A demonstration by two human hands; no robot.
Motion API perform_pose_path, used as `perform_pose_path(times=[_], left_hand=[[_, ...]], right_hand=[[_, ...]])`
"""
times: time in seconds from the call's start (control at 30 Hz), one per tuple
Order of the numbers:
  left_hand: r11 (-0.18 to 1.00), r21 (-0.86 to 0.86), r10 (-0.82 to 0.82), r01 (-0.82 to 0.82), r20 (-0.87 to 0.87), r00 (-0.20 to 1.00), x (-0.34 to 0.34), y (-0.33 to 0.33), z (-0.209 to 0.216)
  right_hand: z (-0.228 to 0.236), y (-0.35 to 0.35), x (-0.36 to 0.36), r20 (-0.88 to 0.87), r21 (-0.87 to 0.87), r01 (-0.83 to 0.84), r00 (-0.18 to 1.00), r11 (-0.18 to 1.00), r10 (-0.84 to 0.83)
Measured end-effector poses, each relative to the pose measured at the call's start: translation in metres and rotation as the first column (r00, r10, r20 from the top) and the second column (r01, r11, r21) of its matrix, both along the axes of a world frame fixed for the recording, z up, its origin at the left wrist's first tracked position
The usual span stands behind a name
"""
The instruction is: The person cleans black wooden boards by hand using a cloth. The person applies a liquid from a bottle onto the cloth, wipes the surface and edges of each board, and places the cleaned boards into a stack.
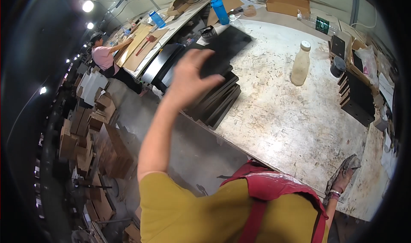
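Note:
My left hand (192, 74) is over a stack of black boards (214, 99) at the table's left edge, its thumb spread away from the fingers. A flat black board (231, 46), smeared by motion, lies at a slant on top, just beyond the fingers. Whether the fingertips touch it, I cannot tell. Low on the right, my right hand (342, 181) grips a dirty grey rag (352, 162) against the tabletop.
A capped bottle (301, 65) stands on the worn white table (274, 114). Along its right side are a black cup (338, 66) and stacked black blocks (357, 97). A blue bottle (219, 11) stands at the back. Further left, a person (105, 56) works at another bench.

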State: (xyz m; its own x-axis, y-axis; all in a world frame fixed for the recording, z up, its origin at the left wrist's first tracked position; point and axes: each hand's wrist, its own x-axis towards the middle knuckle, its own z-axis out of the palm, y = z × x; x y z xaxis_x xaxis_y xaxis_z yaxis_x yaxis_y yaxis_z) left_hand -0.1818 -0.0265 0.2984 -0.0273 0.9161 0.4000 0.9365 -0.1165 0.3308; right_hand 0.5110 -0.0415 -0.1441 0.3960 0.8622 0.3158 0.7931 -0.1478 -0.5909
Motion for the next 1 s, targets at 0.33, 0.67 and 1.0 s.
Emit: perform_pose_path(times=[0.33,0.67,1.0], left_hand=[[0.959,0.004,0.271,-0.285,-0.315,0.910,-0.150,0.013,-0.034],[0.744,-0.197,-0.393,0.639,0.644,0.656,0.198,0.144,-0.148],[0.894,-0.038,-0.284,0.447,0.724,0.629,0.410,0.248,-0.285]], right_hand=[[0.026,-0.007,-0.036,-0.152,-0.008,0.036,0.988,0.999,-0.037],[0.089,-0.013,-0.087,-0.104,-0.020,0.064,0.992,0.998,-0.065],[0.047,-0.031,0.010,-0.848,-0.025,0.132,0.522,0.991,-0.091]])
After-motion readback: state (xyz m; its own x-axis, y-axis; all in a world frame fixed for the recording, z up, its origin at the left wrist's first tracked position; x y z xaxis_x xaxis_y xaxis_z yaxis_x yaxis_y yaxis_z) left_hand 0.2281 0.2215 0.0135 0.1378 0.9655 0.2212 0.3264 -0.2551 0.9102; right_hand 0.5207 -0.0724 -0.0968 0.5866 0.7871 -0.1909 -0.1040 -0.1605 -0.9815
